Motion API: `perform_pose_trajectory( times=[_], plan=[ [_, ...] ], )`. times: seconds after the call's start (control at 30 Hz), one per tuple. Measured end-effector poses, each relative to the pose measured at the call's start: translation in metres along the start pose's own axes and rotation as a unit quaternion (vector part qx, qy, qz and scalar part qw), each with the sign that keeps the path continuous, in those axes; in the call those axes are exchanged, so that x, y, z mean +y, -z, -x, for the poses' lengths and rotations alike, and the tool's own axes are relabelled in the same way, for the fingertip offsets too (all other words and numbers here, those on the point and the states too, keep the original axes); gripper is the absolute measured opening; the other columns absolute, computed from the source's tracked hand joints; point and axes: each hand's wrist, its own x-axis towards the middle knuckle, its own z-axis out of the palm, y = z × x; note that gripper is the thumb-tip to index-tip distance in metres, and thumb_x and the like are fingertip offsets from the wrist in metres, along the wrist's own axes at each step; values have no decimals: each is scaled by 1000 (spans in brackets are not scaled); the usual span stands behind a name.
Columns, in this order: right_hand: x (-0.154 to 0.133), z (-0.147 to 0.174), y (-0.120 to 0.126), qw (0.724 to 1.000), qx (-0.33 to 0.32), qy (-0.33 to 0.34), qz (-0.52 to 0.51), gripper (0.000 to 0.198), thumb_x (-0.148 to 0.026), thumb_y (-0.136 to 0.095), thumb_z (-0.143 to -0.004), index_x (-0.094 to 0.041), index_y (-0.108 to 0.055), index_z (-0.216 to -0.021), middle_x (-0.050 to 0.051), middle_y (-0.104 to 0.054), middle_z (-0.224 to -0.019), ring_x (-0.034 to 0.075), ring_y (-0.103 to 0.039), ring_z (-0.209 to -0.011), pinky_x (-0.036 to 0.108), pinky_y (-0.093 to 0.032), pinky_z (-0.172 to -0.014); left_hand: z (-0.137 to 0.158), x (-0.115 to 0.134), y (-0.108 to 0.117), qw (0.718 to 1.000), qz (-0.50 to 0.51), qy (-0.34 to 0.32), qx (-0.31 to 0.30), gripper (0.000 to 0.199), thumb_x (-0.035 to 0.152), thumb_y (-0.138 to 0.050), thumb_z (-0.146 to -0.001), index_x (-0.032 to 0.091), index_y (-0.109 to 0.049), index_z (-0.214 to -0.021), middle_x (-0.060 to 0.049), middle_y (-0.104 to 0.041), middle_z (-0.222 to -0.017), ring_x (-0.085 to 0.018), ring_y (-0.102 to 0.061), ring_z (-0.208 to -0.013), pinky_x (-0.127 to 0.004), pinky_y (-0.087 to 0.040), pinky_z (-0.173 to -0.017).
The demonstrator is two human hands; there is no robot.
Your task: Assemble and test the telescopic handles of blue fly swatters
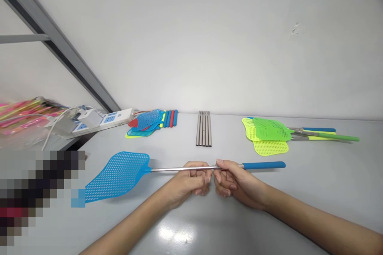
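Stretched across the front of the table is a fly swatter (125, 173) with a blue mesh head, a thin metal rod and a blue grip. My left hand (191, 179) is closed round the rod near its middle. Just right of it, my right hand (236, 179) pinches the thicker metal part between thumb and fingers, with the blue grip beyond it. The two hands almost touch. Behind them lies a row of several metal tubes (204, 129). A pile of loose swatter heads (146, 121) lies back left, beside several blue and red grips (171, 118).
At the back right lie several green, yellow and blue-gripped fly swatters (271, 131), partly stacked. A power strip (110, 119) with plugs and cables stands at the left, near colourful bagged items (24, 115). A wall (209, 48) borders the grey table (329, 183). The lower left is pixelated.
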Motion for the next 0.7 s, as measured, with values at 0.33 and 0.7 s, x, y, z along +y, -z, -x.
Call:
perform_pose_trajectory(
  times=[0.33,0.7],
  plan=[
    [-1,0,-1,1000,-1,-8,-3,39,-38,-40,-85,-14,-54,-57,-8,-24,-37,9,-33,-42,24,-29,-53,2,-2,2,1000,-4,19,-4,13,24,-54,-73,13,-53,-67,7,-32,-43,-6,-29,-44,-24,-26,-51],
    [-1,1,0,1000,8,-13,-5,38,-40,-42,-84,-14,-53,-57,-9,-25,-36,8,-34,-42,24,-28,-53,1,-1,0,1000,-4,18,1,26,34,-62,-70,14,-48,-60,6,-35,-44,-6,-30,-43,-24,-26,-49]
  ],
)
